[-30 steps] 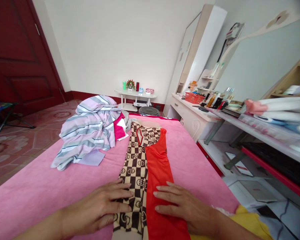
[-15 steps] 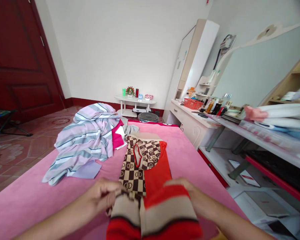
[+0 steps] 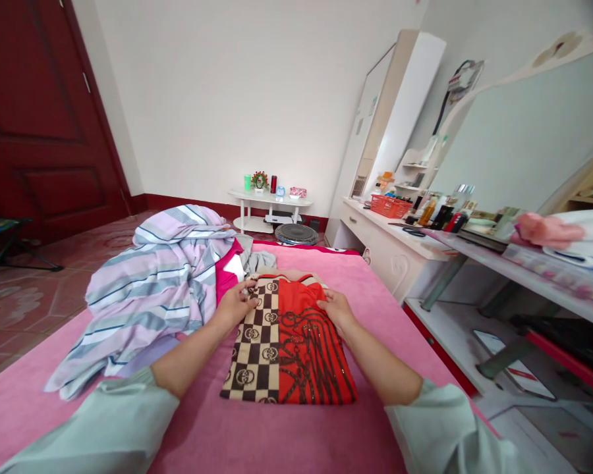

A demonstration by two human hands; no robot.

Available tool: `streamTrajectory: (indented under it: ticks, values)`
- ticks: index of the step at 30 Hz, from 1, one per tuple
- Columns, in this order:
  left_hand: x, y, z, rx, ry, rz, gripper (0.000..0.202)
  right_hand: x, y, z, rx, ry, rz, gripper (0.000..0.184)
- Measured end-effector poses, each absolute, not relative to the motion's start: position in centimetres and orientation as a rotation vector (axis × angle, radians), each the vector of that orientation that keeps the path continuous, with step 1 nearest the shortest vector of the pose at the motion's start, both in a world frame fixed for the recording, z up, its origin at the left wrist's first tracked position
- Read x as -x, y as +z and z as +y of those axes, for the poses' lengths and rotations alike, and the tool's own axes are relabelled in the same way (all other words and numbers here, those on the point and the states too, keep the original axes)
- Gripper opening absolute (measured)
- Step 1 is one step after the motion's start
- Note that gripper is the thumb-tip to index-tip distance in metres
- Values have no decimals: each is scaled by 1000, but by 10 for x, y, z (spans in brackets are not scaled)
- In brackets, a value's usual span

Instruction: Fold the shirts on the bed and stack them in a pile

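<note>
A folded shirt point(image 3: 306, 359) lies flat on the pink bed cover point(image 3: 197, 434). Its left part is brown-and-cream checks with round printed motifs; its right part is red with dark, glittering swirls. At the upper left corner, my left hand point(image 3: 234, 308) has its fingers closed on the checked cloth. My right hand point(image 3: 337, 311) pinches the red edge at the upper right corner. Just beyond both hands, the collar end shows beige cloth with dark and red trim.
A heap of striped cloth point(image 3: 153, 289) lies left of the shirt, with magenta and grey pieces beside it. On the right stand a dressing table point(image 3: 375, 240) with bottles and a red basket point(image 3: 390, 206), and a glass shelf. A small white table point(image 3: 271, 197) stands by the far wall.
The lower end of the shirt, held up near me before, is now folded over and laid on top. Both hands have moved away from me to its far corners.
</note>
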State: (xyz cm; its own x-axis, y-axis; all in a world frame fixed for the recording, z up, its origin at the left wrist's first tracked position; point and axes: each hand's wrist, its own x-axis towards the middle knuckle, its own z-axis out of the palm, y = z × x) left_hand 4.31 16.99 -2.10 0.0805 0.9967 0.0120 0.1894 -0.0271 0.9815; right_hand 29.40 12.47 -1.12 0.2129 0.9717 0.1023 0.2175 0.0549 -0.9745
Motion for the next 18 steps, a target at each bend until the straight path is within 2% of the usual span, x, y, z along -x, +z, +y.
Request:
streamTrajectory:
  ticks: [4, 8, 12, 13, 16, 17, 18]
  values:
    - [-42, -10, 178, -1631, 1167, 1347, 44, -299, -7, 135, 1539, 618, -1201, 39]
    - [-48, 3, 166, -1993, 1216, 1324, 30, -285, 11, 115, 1596, 325, -1360, 41]
    - [-50, -3, 143, -2680, 847, 1035, 38, -252, 21, 61, 1480, 76, -2037, 29]
    - [-49, -8, 139, -2724, 725, 1012, 41, -245, 20, 47, 1459, 93, -2202, 35]
    - [-43, -23, 134, -2647, 572, 988, 47, -232, 11, 18, 1477, 84, -2553, 73]
    - [-41, -26, 133, -2576, 598, 958, 47, -229, 8, 14, 1497, 35, -2620, 78]
    - [-39, -26, 133, -2482, 657, 931, 45, -227, 5, 12, 1511, -33, -2675, 75]
